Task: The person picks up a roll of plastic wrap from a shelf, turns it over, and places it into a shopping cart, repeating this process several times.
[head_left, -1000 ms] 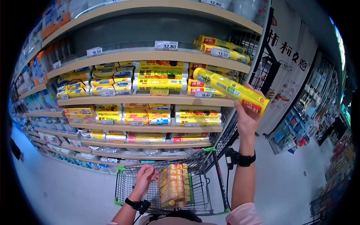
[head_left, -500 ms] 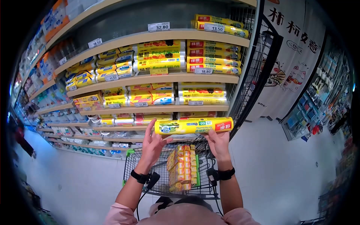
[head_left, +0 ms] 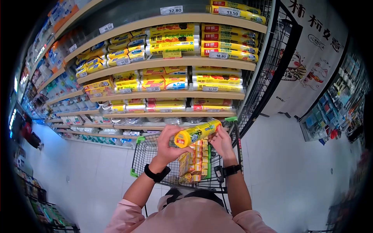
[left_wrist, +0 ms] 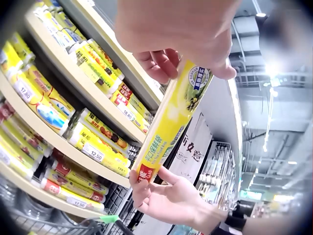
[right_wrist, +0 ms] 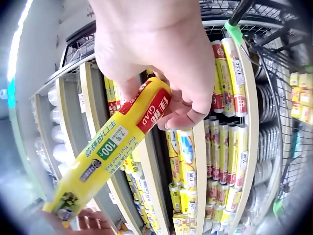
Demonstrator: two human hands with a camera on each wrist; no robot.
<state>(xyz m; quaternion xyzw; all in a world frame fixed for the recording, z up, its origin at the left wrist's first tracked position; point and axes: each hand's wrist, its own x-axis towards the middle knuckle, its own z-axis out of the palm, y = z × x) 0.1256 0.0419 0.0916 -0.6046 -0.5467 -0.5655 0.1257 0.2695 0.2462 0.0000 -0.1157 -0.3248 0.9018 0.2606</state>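
A yellow roll of food bags (head_left: pixel 199 133) with a red GLAD label is held by both hands over the shopping cart. My left hand (head_left: pixel 166 146) grips the near left end, its fingers on one side and thumb on the other. At the far end, my right hand (head_left: pixel 222 144) holds the red-labelled part between thumb and fingers. The roll slants up to the right in the head view. In the right wrist view the printed side of the roll (right_wrist: pixel 105 152) faces the camera, with the right hand (right_wrist: pixel 156 54) over its labelled end.
The wire shopping cart (head_left: pixel 140 163) holds a stack of small yellow boxes (head_left: pixel 199 167). Ahead stand shelves (head_left: pixel 171 62) of similar rolls with price tags. A black mesh rack (head_left: pixel 268 66) and a white printed banner (head_left: pixel 307 70) are at the right.
The right hand has brought the roll down and left from beside the shelf. The left hand has risen from the cart and taken its other end. The roll has since turned end-on toward the body.
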